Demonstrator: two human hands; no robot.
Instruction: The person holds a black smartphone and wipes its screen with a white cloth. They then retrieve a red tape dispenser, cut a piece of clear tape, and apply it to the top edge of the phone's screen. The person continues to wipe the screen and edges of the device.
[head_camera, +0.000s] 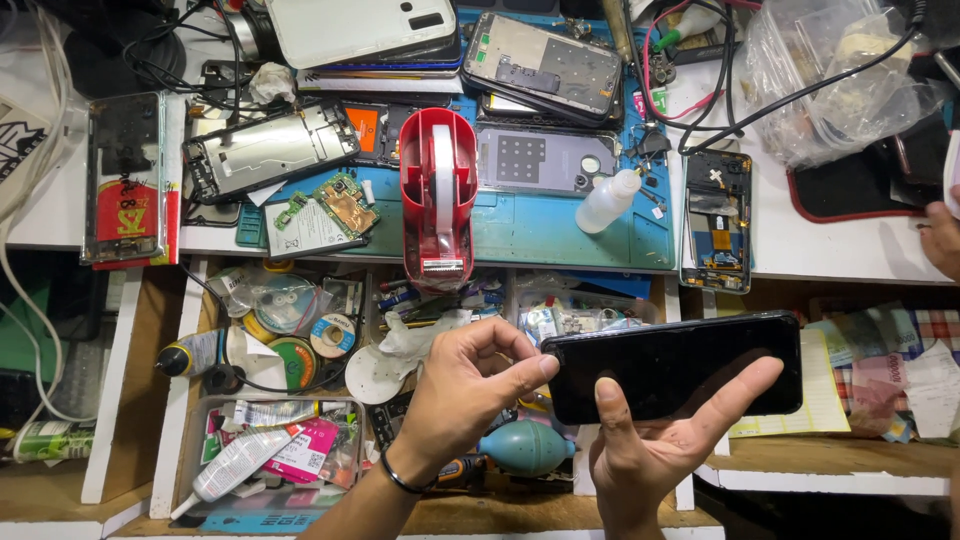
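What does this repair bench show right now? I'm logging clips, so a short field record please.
Setting: cluttered phone repair bench over an open drawer
Left hand: fingertip on the left end of the black smartphone
Right hand: supports the phone from below, thumb on its screen
Behind: red tape dispenser, white squeeze bottle, opened phone frames
Below: teal dust blower

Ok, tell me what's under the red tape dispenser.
The red tape dispenser stands on a blue-green work mat, its front overhanging the open drawer. What the base covers is hidden.

Black phone (672, 362), red tape dispenser (438, 195), blue-green mat (545, 225).
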